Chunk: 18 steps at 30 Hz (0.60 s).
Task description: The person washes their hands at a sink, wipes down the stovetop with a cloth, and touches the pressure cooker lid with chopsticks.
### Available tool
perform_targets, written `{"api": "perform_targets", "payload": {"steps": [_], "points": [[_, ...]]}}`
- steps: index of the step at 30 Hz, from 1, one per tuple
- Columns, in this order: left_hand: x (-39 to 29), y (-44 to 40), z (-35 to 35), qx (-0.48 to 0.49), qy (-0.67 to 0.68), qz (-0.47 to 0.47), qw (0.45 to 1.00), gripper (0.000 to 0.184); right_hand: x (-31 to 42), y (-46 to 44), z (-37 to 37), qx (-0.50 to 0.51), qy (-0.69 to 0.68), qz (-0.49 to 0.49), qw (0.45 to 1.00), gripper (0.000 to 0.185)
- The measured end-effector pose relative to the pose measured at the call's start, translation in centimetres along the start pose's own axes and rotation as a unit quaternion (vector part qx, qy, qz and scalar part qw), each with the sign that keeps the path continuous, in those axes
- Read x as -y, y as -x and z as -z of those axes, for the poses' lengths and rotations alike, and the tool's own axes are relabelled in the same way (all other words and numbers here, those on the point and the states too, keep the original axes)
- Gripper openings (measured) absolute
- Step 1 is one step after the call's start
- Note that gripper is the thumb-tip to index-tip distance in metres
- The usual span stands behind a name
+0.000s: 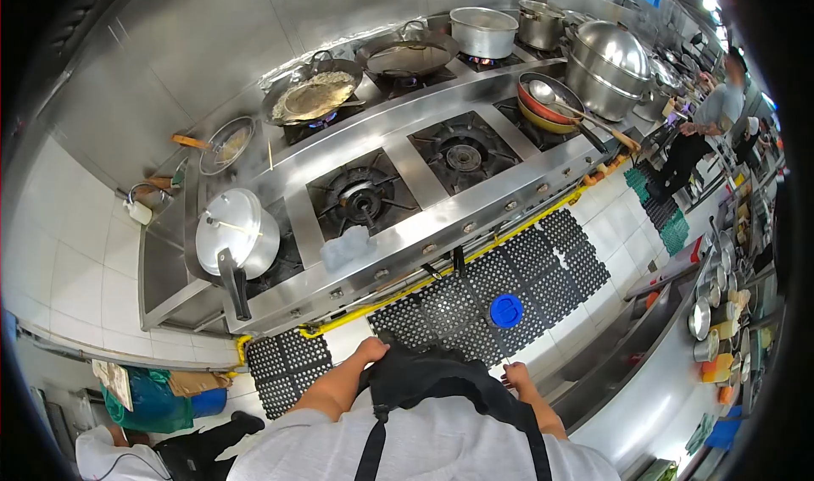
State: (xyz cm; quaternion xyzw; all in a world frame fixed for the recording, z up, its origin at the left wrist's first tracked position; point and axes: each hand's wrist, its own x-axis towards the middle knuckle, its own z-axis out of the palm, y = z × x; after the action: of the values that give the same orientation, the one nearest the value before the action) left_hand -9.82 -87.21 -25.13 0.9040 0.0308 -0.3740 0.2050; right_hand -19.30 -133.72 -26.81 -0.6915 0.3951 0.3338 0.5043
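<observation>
The left hand (371, 350) was closed on the edge of a black apron (428, 371), so the cloth lay against the fingers and spread from there across the front of the wearer's light shirt (441, 443). The right hand (515, 376) was to the right of the apron's dark cloth, its fingers curled; a thin strand showed at the fingertips, too fine to tell whether it was gripped or what it belonged to. Both hands were over the floor, in front of the stove's (441, 235) near edge, with black rubber mats (543, 265) below them. A round blue lid (506, 311) lay on the mats, beyond the right hand. On the stove, a lidded pot (237, 231) with a black handle stood by the near left corner, the handle jutting past the near edge, and a pale bluish cloth (348, 249) lay at the near edge, to the right of the pot. Along the back edge, a wok (315, 91) of food sat over a blue flame, with a second wok (407, 55) and a large metal pot (483, 33) to its right. Toward the right end, a ladle (543, 92) rested in a red pan (547, 108). A co-worker (716, 112) stood well apart, beyond the stove's right end.
</observation>
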Motion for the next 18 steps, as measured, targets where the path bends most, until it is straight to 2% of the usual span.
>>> {"api": "perform_targets", "payload": {"steps": [3,10,13,15,18], "points": [[-1.7,-0.1,0.5,-0.039,0.065,-0.018,0.997,0.04,-1.0,-0.5,0.6,-0.026,0.009,-0.005,1.0,0.03],[0.1,-0.5,1.7,-0.034,0.07,-0.028,0.997,0.041,-0.1,-0.2,0.7,-0.033,0.022,0.0,0.999,0.031],[2.9,-0.5,2.1,-0.009,0.038,-0.034,0.999,0.045,1.0,-0.3,-0.3,-0.033,0.016,0.004,0.999,0.03],[6.4,-2.5,0.3,-0.008,-0.042,-0.017,0.999,0.048,2.5,0.4,-1.4,-0.043,0.008,0.014,0.999,0.03],[10.2,-3.9,-1.0,0.002,-0.086,-0.033,0.996,0.051,3.4,0.4,-2.3,-0.049,0.003,0.029,0.998,0.028]]}}
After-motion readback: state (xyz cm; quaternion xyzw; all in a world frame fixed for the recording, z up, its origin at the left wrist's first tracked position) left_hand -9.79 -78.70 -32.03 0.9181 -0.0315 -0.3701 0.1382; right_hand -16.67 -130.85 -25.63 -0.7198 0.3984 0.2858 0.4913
